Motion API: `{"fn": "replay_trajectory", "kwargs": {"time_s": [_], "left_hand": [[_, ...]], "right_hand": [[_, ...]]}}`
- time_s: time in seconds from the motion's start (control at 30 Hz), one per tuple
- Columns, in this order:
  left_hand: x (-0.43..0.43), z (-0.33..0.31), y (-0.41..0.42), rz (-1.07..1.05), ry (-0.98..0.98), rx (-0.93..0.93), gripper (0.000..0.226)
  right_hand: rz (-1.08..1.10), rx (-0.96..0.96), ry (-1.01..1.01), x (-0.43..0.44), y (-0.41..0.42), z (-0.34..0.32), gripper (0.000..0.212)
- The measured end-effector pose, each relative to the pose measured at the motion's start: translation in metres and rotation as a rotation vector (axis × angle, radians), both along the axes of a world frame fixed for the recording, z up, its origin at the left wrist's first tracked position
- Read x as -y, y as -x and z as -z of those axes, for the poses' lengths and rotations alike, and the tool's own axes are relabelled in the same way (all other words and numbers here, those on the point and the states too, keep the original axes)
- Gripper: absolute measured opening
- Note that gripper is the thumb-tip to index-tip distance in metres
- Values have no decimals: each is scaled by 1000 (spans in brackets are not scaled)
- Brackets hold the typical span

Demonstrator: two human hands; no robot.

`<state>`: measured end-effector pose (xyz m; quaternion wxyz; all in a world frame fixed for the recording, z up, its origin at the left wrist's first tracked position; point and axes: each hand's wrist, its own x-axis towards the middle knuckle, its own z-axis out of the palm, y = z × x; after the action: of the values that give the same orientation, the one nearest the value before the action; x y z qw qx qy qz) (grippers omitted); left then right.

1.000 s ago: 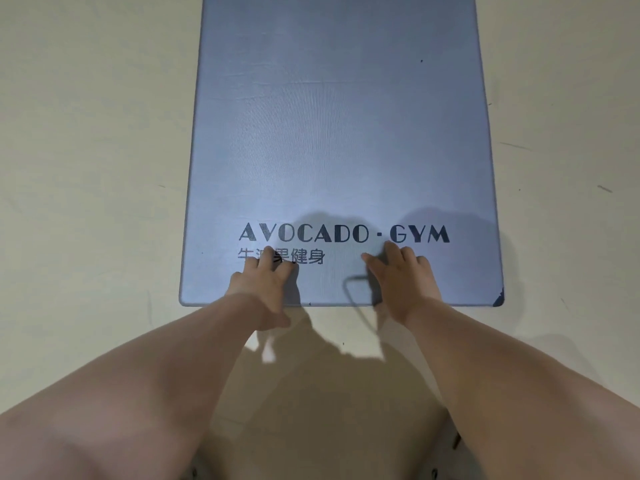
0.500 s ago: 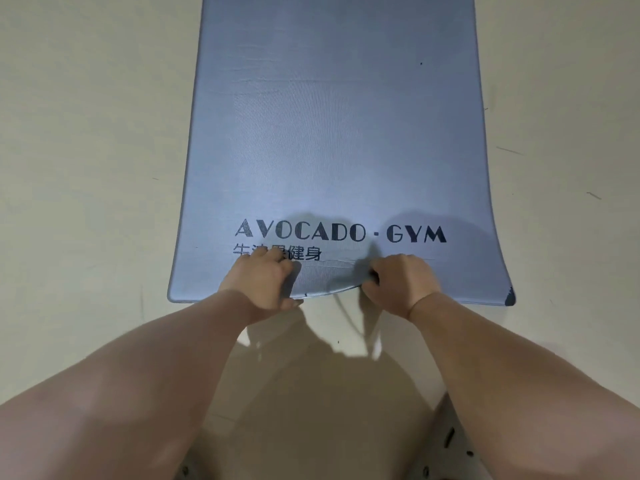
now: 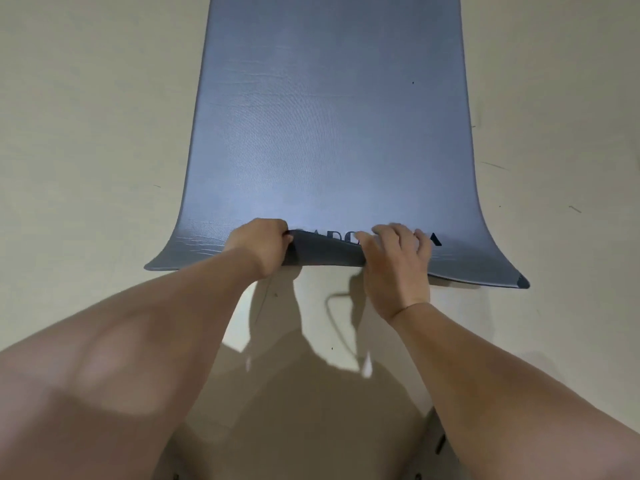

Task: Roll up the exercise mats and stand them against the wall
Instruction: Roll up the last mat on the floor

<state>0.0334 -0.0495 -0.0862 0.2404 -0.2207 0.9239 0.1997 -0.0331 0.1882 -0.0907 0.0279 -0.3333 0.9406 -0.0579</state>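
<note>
Both of your hands grip the near end of the mat [image 3: 329, 133]. Your left hand [image 3: 258, 247] has its fingers curled round the lifted edge, and your right hand [image 3: 394, 265] holds it with the fingers draped over the top and the thumb against the fold. Nearest to you, your bare forearms [image 3: 180, 341] reach forward over your shadow [image 3: 304, 393] on the pale floor [image 3: 86, 133]. Between your hands the mat's edge is raised off the floor and turned over away from you, showing its darker underside [image 3: 325, 258]. To either side the two near corners lie on the floor, flaring outward; the right corner [image 3: 523, 282] has a dark patch. Just past the fold, black lettering [image 3: 436, 240] is printed on the mat, mostly covered by the turned edge and your right hand. Beyond that the blue-grey mat lies flat and unrolled, running straight away from you and out of the top of the view.
</note>
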Motion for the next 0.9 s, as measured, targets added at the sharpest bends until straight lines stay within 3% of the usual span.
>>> {"fn": "replay_trajectory", "kwargs": {"time_s": [0.13, 0.23, 0.47, 0.57, 0.63, 0.73, 0.9], "left_hand": [[5, -5, 21, 96, 153, 18, 29], [17, -6, 38, 88, 229, 61, 28], [22, 0, 46, 116, 313, 48, 28], [17, 3, 37, 149, 422, -129, 22], [7, 10, 29, 315, 455, -338, 15], [-16, 20, 11, 554, 457, -509, 33], [-27, 34, -21, 530, 480, -221, 70]], "right_hand": [[-284, -25, -85, 6, -24, -4, 70], [-218, 31, -194, 2, -36, 3, 91], [-168, 68, -435, 1, -1, 9, 103], [-133, 137, -487, 11, 10, 16, 96], [-122, 183, -500, 12, 15, 20, 87], [-124, 253, -539, 14, 20, 26, 81], [-141, 325, -581, 23, 38, 27, 90]]}}
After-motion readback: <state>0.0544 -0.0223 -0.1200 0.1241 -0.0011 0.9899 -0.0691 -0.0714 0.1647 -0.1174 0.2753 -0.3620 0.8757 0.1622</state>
